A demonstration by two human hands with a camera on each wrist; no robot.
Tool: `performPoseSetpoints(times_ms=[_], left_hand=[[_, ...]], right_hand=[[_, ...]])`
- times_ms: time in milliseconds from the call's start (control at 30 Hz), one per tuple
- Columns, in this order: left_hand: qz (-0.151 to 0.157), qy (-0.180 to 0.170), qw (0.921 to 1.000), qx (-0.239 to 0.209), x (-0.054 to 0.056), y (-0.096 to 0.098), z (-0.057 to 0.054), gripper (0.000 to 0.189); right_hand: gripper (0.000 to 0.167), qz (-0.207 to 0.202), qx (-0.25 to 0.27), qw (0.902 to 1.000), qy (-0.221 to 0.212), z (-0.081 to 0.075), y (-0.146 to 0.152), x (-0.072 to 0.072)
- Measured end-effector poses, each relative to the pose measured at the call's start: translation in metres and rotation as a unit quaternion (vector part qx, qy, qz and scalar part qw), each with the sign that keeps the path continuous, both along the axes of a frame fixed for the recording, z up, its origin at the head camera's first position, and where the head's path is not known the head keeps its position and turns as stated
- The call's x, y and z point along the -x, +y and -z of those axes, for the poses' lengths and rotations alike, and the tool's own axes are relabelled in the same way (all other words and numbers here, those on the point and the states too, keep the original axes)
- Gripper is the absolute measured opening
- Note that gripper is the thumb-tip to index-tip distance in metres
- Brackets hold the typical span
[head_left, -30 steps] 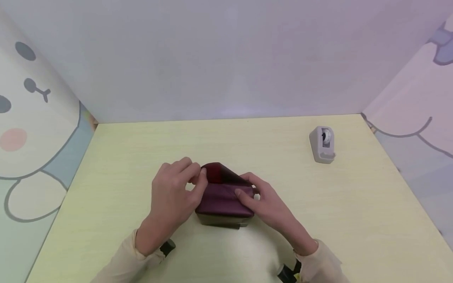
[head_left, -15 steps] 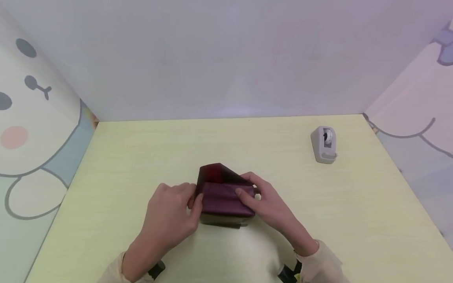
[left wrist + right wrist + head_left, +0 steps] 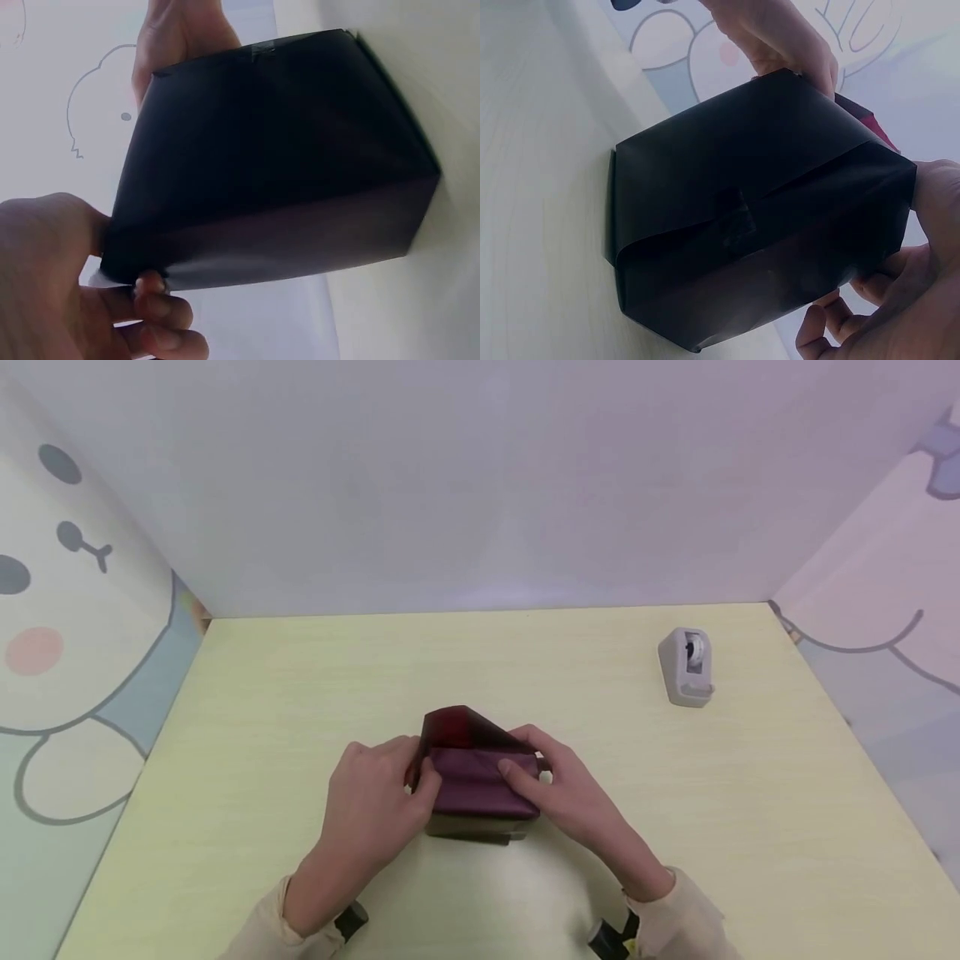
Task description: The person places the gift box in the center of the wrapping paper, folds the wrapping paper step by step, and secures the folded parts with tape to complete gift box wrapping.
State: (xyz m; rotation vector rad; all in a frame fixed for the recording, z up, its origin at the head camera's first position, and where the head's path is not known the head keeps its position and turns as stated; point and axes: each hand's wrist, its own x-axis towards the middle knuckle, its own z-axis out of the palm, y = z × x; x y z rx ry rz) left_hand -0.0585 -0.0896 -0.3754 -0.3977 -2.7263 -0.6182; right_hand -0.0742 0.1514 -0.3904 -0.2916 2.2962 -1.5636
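A box wrapped in dark purple paper (image 3: pixel 480 789) stands on the table between both hands. At its far side a paper flap (image 3: pixel 453 727) sticks up, showing a red inner face. My left hand (image 3: pixel 375 802) pinches the paper along the box's left edge, thumb toward the top. With the thumb on the top and the fingers behind, my right hand (image 3: pixel 566 785) grips the right end. In the right wrist view, a strip of clear tape (image 3: pixel 737 219) crosses a paper seam on the box's side. The left wrist view shows the wrapped side (image 3: pixel 262 150) dark and smooth.
A grey tape dispenser (image 3: pixel 686 668) with a roll in it stands at the back right of the pale wooden table (image 3: pixel 750 793). A plain wall (image 3: pixel 480 485) rises behind the table, and cartoon-printed panels (image 3: pixel 75 610) flank it.
My left hand has let go of the flap's upper left corner, moved down the left side, then shifted slightly right onto the box edge. The right hand keeps its hold.
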Motion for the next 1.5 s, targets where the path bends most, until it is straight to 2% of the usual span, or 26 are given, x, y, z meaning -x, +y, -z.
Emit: performPoseSetpoints(times_ms=[100,267,367,467,600,700,800,933,1067,1233,1400,1500], left_hand=[[0.005,-0.018,0.9997,-0.015,0.003,0.000,-0.001,0.035],[0.010,-0.088,0.9942,-0.060,0.007,-0.001,-0.003,0.022],[0.005,-0.105,0.9929,-0.056,0.008,-0.001,-0.005,0.021],[-0.006,-0.087,0.9961,-0.016,0.001,-0.001,-0.007,0.026],[-0.019,-0.050,0.9985,0.009,-0.018,-0.002,-0.009,0.027],[-0.018,-0.013,0.9997,-0.005,-0.034,-0.003,-0.005,0.022],[-0.012,0.030,0.9993,-0.018,-0.047,-0.005,-0.001,0.028],[0.000,0.050,0.9983,-0.031,-0.057,-0.004,0.003,0.042],[0.024,0.064,0.9972,-0.030,-0.061,-0.002,0.006,0.042],[0.042,0.081,0.9950,-0.040,-0.061,0.000,0.008,0.057],[0.050,0.074,0.9950,-0.046,-0.056,0.001,0.009,0.051],[0.055,0.088,0.9931,-0.054,-0.051,0.000,0.011,0.045]], right_hand=[[0.022,0.001,0.000,1.0000,-0.001,0.000,0.000,0.000],[0.022,0.001,-0.003,1.0000,0.001,0.000,0.000,0.000],[0.023,0.002,-0.004,1.0000,0.001,0.001,0.000,0.000],[0.023,0.003,-0.003,1.0000,0.000,0.001,-0.001,0.000],[0.024,0.005,-0.002,1.0000,-0.002,0.002,-0.001,0.000],[0.023,0.005,-0.003,1.0000,-0.002,0.001,-0.002,0.000],[0.023,0.004,-0.003,1.0000,-0.002,0.001,-0.002,0.000],[0.024,0.005,-0.002,1.0000,-0.004,0.001,-0.002,0.000],[0.024,0.005,0.000,1.0000,-0.005,0.000,-0.002,0.000],[0.024,0.006,0.001,1.0000,-0.007,0.001,-0.002,0.000],[0.024,0.007,0.000,1.0000,-0.004,0.001,-0.002,0.000],[0.024,0.007,-0.002,1.0000,-0.006,0.001,-0.001,0.000]])
